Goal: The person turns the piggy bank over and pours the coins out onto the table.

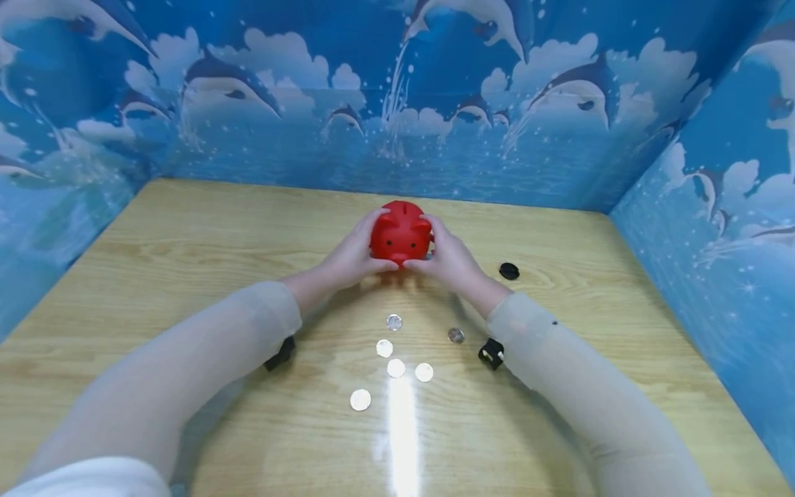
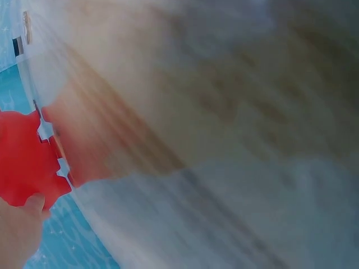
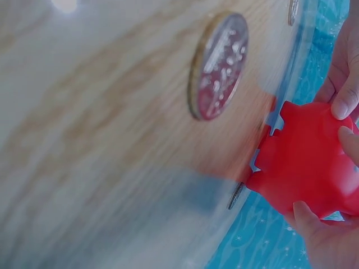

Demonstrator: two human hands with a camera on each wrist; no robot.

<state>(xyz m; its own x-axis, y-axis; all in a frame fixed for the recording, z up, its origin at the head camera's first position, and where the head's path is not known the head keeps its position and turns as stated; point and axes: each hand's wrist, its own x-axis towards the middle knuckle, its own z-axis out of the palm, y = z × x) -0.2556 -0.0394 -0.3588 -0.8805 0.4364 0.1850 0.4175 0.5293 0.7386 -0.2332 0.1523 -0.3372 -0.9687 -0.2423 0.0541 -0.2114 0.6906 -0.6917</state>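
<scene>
A red piggy bank (image 1: 400, 238) is upright at the back middle of the table, its face toward me and the slot on top showing. My left hand (image 1: 355, 250) grips its left side, with the thumb low by the snout. On the opposite side my right hand (image 1: 453, 257) holds it in the same way. The right wrist view shows the piggy bank (image 3: 308, 159) with its feet at the tabletop; whether they touch it I cannot tell. A coin (image 3: 236, 195) lies close to one foot. The left wrist view catches only part of the piggy bank (image 2: 25, 159).
Several silver coins lie nearer me, among them one coin (image 1: 394, 322) in front of the piggy bank and another coin (image 1: 456, 335) to the right. A black oval piece (image 1: 509, 270) sits right of my right hand. Dolphin-printed cloth (image 1: 397, 138) walls the wooden table (image 1: 217, 228).
</scene>
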